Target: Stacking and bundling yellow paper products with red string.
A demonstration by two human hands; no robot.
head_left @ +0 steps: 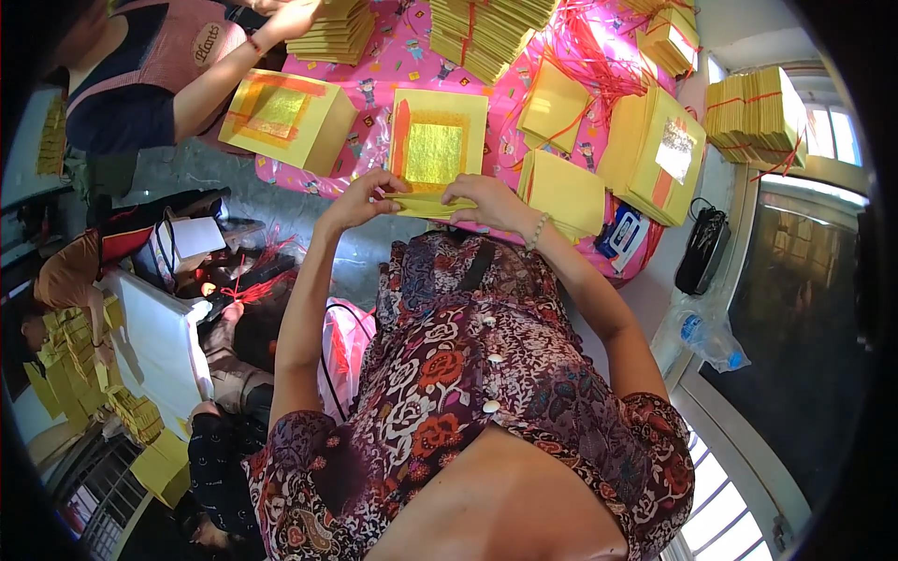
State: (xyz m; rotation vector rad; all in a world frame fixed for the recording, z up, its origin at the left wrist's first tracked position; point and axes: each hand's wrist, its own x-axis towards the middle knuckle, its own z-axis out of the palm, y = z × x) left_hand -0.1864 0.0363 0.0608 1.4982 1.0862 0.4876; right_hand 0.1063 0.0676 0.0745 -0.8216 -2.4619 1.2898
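In front of me a stack of yellow joss paper (476, 109) lies at the near edge of the table, its top sheet bearing a gold foil square with an orange border. My left hand (365, 199) pinches the near left corner of a sheet between thumb and fingers. At the near right corner my right hand (493, 202), with a beaded bracelet on its wrist, has its fingers curled over the same paper. The near edge looks lifted or folded between both hands. How many sheets they hold is not visible.
Another foil-topped paper stack (329, 122) stands to the left, beside a co-worker's arm (217, 96). More yellow stacks (563, 194) and red strings (608, 47) cover the pink tablecloth (374, 86). On the right sill lie a black case (703, 251) and a plastic bottle (713, 342).
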